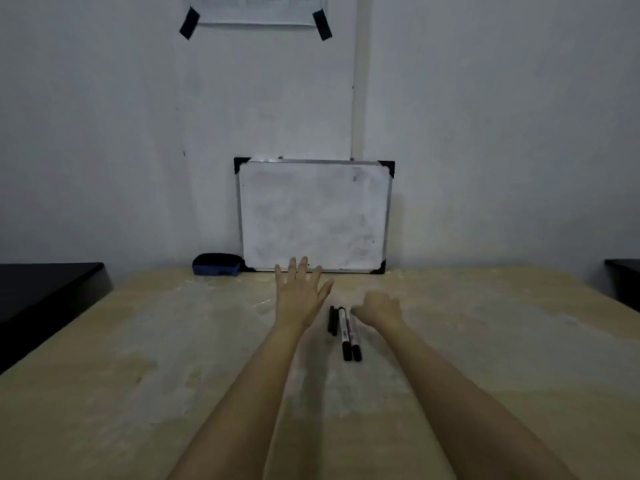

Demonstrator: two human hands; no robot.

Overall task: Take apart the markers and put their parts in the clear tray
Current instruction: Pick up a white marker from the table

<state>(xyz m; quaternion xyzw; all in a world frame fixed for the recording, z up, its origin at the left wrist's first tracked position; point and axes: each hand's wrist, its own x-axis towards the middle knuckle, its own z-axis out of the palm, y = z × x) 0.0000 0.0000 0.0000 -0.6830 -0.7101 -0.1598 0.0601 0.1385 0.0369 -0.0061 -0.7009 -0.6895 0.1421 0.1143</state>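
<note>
Two white-bodied markers with black ends, the left marker [344,336] and the right marker [354,336], lie side by side on the beige table [173,358], pointing away from me. Just left of them lie two short black marker pieces [332,320]. My left hand [300,294] hovers flat with fingers spread, left of the markers, holding nothing. My right hand [379,310] has its fingers curled, with the fingertips at the far end of the right marker; whether it grips that marker is unclear. No clear tray is in view.
A small whiteboard [313,216] leans against the wall at the table's far edge, with a dark blue eraser [217,264] to its left. Black furniture stands at the left [41,292] and the right [623,282]. A taped paper [258,10] hangs on the wall.
</note>
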